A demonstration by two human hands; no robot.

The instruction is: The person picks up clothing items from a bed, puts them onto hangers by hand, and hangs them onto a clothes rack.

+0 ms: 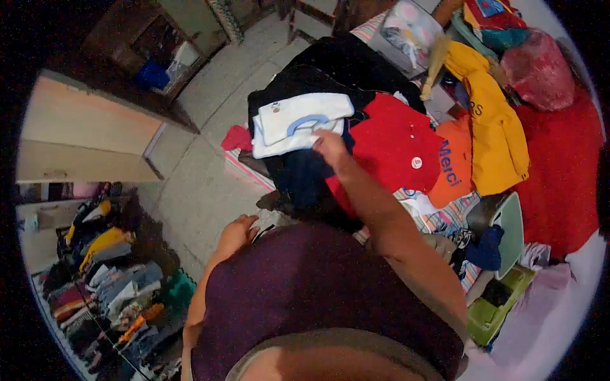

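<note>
A folded white garment with a light blue curved trim [279, 122] lies on a pile of dark clothes [298, 181]. My right hand [332, 150] is at its lower right edge, fingers bent together on the cloth. To the right of that hand is a red shirt [394, 143] with a small round white badge. Low beside my body, my left hand [239, 231] has its fingers curled; a small greyish piece with a black stripe shows next to them. What it holds, if anything, is partly hidden by my dark purple top [298, 286].
An orange garment lettered "Merci" [450, 162], a yellow garment [499, 133] and a red cloth [559, 178] spread rightward. A clear bin [406, 38], a pale green bin [510, 235] and a lime container [508, 301] stand around. Left are an open drawer [89, 124] and heaped clothes [114, 292].
</note>
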